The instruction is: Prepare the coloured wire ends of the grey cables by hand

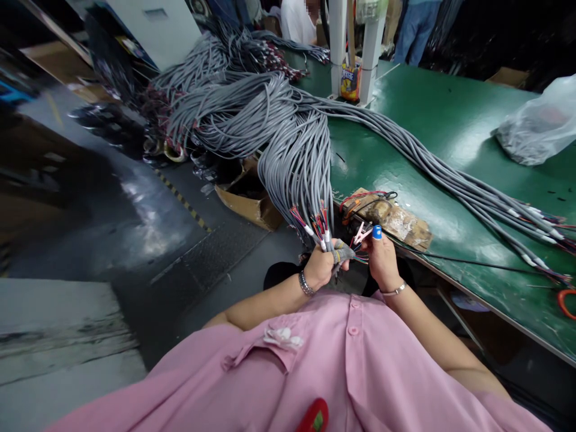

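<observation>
My left hand (321,264) grips the stripped end of a grey cable (341,252) from a thick hanging bundle of grey cables (297,156); coloured wire tips fan out just above my fingers. My right hand (381,258), with blue tape on the thumb tip, pinches the thin coloured wires (360,237) that spread from that cable end. Both hands meet in front of my chest, beside the edge of the green table (450,120). A bracelet sits on each wrist.
A taped-over fixture with red wires (391,217) lies at the table edge. More grey cables run right to stripped ends (540,222). A plastic bag (537,126) lies far right. A cardboard box (249,201) sits on the floor. People stand behind the table.
</observation>
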`<state>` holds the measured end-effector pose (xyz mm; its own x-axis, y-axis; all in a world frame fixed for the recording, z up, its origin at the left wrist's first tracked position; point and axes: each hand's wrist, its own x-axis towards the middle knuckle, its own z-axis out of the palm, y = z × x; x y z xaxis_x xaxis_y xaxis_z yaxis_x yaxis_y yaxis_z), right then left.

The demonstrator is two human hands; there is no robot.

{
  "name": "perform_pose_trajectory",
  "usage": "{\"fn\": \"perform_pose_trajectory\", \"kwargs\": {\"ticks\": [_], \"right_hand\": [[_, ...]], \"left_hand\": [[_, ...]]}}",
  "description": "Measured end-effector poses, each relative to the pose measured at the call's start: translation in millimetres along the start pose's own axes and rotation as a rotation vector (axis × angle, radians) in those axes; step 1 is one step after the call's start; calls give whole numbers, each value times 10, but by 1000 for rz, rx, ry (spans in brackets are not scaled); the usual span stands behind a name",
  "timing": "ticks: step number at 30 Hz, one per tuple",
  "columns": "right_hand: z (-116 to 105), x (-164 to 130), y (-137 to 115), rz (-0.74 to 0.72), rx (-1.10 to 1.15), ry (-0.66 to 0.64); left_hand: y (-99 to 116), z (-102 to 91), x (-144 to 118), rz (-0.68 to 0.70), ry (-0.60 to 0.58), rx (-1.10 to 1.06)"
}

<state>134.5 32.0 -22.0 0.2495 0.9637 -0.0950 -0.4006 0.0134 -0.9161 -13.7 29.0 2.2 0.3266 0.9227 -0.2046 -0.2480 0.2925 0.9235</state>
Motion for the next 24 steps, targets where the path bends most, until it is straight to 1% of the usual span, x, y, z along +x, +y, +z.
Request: {"fn": "perform_pose_trajectory", "kwargs": {"ticks": [4,6,10,15,20,24], "right_hand": [[28,49,16,233,237,-114],[53,71,19,287,336,-115],[100,95,38,265,420,-55],[130,85,30,242,426,-24],[122,53,-8,295,444,-45],[104,37,-38,345,399,-73]], "left_hand": [[-7,24,11,17,2,18],[-7,37,13,18,9,22],[-1,58,13,5,35,28],[-8,53,10,9,43,47],[-28,37,-3,7,34,80],[-35,9,-52,2,50,71]]}}
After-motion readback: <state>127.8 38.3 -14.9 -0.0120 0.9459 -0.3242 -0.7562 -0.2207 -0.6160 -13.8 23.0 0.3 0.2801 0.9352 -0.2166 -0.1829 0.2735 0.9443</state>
